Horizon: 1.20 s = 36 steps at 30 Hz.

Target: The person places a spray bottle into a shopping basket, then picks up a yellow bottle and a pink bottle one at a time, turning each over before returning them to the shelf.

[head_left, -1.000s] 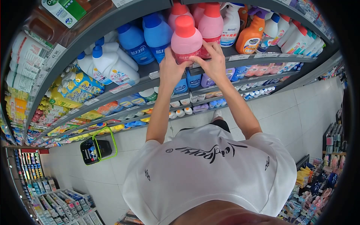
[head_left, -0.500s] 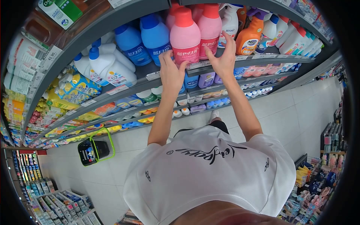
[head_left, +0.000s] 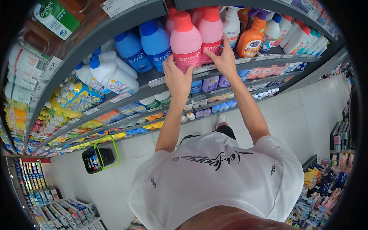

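Two pink laundry-liquid bottles with red caps stand side by side at the shelf's front edge. My left hand [head_left: 179, 77] is wrapped round the lower part of the left pink bottle [head_left: 185, 40], fingers on its left side and thumb at the front. At the right pink bottle [head_left: 211, 32], my right hand [head_left: 223, 57] has its thumb on the front label and its fingers along the right side. Both bottles are upright. More pink bottles show partly behind them. Blue bottles [head_left: 155, 44] stand to the left, and a white spray bottle [head_left: 231, 25] to the right.
An orange spray bottle [head_left: 251, 38] and other cleaners fill the shelf further right. White pump bottles [head_left: 115, 74] lean at the left. Lower shelves hold more packs. A black basket [head_left: 100, 156] with a green handle sits on the floor [head_left: 130, 168].
The whole view has shifted slightly, with the shelf edge and basket a little lower. Both hands remain at the same two pink bottles, the right fingers lying closer against its bottle.
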Each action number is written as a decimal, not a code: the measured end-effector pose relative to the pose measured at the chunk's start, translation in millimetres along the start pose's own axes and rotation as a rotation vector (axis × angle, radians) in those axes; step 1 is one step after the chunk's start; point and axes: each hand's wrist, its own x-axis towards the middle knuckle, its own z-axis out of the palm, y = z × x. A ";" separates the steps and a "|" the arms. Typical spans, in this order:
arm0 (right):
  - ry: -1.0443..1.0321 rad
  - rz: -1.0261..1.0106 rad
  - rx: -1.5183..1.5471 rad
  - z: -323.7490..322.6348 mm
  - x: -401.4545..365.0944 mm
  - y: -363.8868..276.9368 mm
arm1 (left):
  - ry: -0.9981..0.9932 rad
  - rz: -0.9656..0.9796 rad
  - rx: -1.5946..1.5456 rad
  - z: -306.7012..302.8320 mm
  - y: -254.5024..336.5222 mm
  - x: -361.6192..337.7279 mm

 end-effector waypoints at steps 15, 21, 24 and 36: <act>0.103 -0.044 -0.129 3.1 -6.5 9.4 | 0.102 -0.023 0.069 9.5 5.1 1.5; 0.118 -0.054 -0.178 4.4 -8.0 6.3 | 0.072 -0.042 0.147 8.3 6.9 5.7; 0.103 -0.040 -0.152 3.2 -7.5 3.1 | 0.072 -0.027 0.137 8.7 4.9 5.6; 0.048 -0.044 -0.044 1.2 -4.0 9.4 | 0.081 0.028 0.100 13.2 -1.1 5.2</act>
